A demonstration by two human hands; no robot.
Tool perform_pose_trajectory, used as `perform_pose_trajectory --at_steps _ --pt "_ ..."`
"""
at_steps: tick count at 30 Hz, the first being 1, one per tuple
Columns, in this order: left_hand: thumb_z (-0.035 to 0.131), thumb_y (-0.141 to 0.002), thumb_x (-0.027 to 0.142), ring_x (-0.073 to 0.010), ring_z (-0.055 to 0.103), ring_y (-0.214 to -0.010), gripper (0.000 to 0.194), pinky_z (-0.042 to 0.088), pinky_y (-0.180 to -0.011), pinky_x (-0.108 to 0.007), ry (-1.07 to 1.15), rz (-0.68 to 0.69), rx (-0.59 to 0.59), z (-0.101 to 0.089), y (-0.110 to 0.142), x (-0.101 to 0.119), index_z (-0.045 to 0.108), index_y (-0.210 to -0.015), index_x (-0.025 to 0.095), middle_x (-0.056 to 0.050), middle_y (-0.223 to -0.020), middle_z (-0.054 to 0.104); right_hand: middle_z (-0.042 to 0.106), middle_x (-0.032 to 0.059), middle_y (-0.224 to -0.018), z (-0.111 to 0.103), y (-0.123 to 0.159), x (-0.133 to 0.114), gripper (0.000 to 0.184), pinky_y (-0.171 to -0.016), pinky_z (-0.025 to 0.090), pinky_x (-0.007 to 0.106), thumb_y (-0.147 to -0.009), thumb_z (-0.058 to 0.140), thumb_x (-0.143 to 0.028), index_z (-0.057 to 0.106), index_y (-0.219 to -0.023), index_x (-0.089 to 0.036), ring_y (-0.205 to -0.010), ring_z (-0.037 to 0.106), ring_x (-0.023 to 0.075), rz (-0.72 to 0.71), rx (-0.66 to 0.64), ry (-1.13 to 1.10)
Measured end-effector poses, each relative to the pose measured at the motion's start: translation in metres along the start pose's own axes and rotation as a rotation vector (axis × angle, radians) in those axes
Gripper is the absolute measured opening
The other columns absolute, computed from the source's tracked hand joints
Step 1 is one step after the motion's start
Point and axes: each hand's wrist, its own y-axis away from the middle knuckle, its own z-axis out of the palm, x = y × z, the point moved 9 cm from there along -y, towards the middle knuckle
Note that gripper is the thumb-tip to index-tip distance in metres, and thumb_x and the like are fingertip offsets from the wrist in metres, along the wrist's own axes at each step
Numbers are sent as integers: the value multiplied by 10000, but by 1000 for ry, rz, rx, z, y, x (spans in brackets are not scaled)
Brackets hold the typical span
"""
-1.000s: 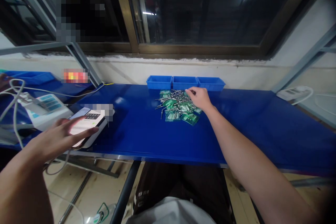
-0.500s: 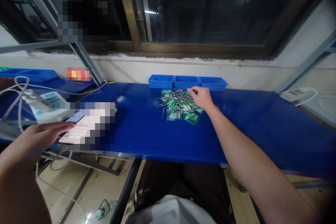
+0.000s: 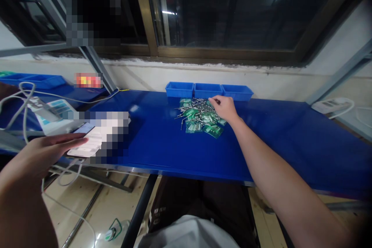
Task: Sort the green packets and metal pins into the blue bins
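Right hand (image 3: 225,109) pinches into pile of small silver metal pins and green packets (image 3: 200,118) beneath it on blue bench (image 3: 162,139); left hand (image 3: 43,155) open flat beside white phone (image 3: 88,144).

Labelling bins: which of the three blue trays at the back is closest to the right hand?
The middle tray. The right hand rests on the pile of parts directly before it, fingertips near its front wall; the left tray and right tray sit off to either side.

The table (image 3: 162,139) has a smooth, glossy blue top. The pins (image 3: 197,105) look like shiny metal, the bins (image 3: 208,90) matt blue plastic.
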Motion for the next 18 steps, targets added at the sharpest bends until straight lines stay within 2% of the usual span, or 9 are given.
perform_pose_trajectory --at_steps 5,10,18 --pt "668 -617 510 -300 566 -1097 514 365 -1016 -453 95 -116 52 -3 9 3 687 -1005 173 -64 -1130 661 613 18 -567 0 0 0 331 -539 342 253 -853 504 -412 691 -729 -169 -518 516 130 -3 1 7" --pt "666 -605 516 -294 572 -1067 500 359 -1009 -443 19 -113 95 -7 16 18 699 -972 179 -32 -1083 677 630 26 -587 0 0 -1 333 -547 353 257 -852 503 -414 696 -737 -169 -539 542 141 -10 -3 8" --pt "622 -591 691 -287 568 -1033 665 378 -969 -444 -133 -175 52 -7 13 16 670 -1042 204 -38 -1127 638 637 30 -594 1 1 -1 341 -553 366 258 -850 499 -426 698 -753 -166 -547 551 146 -5 -4 8"
